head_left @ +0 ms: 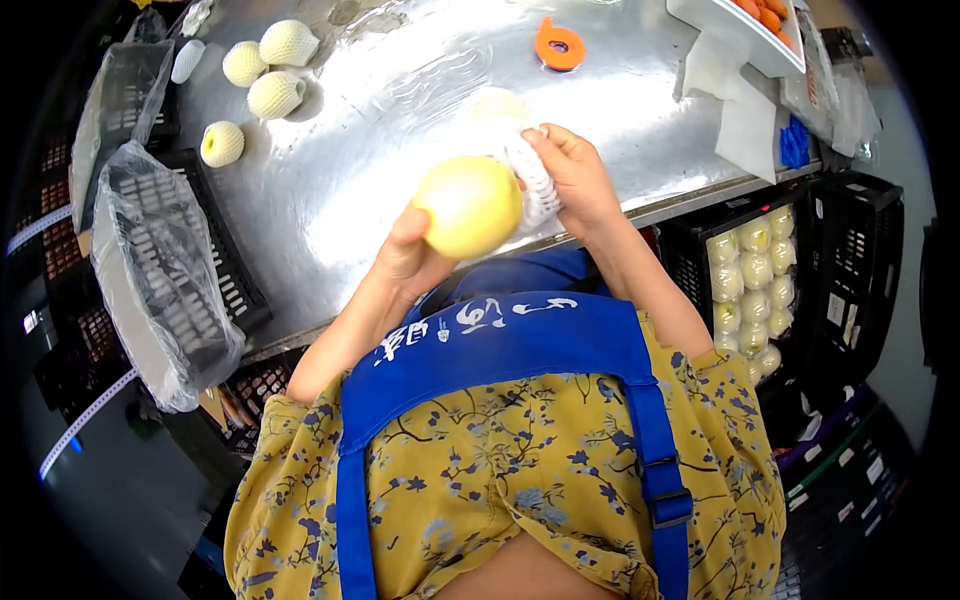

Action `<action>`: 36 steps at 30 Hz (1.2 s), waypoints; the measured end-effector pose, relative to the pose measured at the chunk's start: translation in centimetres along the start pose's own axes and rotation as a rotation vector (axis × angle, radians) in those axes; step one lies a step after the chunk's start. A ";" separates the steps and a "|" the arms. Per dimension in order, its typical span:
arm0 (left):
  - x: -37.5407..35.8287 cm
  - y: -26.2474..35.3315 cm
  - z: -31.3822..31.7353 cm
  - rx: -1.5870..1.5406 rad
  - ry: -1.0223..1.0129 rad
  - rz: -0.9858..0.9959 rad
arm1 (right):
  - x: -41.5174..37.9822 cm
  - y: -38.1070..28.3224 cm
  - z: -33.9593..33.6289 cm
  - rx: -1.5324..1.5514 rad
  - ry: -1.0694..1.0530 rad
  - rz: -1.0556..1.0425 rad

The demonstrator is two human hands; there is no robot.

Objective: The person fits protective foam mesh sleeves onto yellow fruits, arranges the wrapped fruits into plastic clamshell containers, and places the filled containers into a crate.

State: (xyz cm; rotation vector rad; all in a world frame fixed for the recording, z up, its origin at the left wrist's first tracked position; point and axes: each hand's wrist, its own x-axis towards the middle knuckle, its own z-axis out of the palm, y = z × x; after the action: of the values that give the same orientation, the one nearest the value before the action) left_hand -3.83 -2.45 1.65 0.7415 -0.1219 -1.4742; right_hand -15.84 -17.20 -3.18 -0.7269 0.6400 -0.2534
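My left hand (pixel 408 252) is closed round the lower left side of a smooth, round yellow fruit (pixel 468 205) and holds it up over the front part of the metal table. Beside it, my right hand (pixel 578 178) pinches a white foam net sleeve (pixel 534 180), which hangs down against the fruit's right side. Farther back on the left lie several pale yellow fruits in foam nets, among them one net-wrapped fruit (pixel 275 95) and another wrapped fruit (pixel 222 144) nearer the table's left edge.
An orange tape dispenser (pixel 559 47) lies at the back of the metal table (pixel 370 130). A white tray (pixel 740 35) of orange produce stands back right. Plastic film covers a black crate (pixel 165 260) at left. Below the right edge, a black crate (pixel 690 270) holds wrapped fruits (pixel 752 270).
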 end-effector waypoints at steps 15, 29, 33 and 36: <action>1.0 1.3 1.7 0.185 0.342 -0.002 | -1.9 -1.7 2.3 -0.470 -0.231 -0.567; 0.8 1.4 1.1 0.238 0.295 0.143 | -1.4 -1.8 1.4 -0.137 -0.311 -0.175; 1.0 1.3 0.9 0.344 0.258 0.209 | -1.3 -1.2 1.8 -0.034 -0.303 -0.124; 0.8 1.5 0.8 0.363 0.246 0.187 | -1.2 -1.1 1.8 -0.011 -0.324 -0.112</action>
State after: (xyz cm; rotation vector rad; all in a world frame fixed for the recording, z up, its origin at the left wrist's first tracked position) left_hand -2.87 -3.65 2.76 1.1677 -0.2681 -1.1850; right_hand -15.69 -16.49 -0.89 -0.7946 0.2935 -0.2288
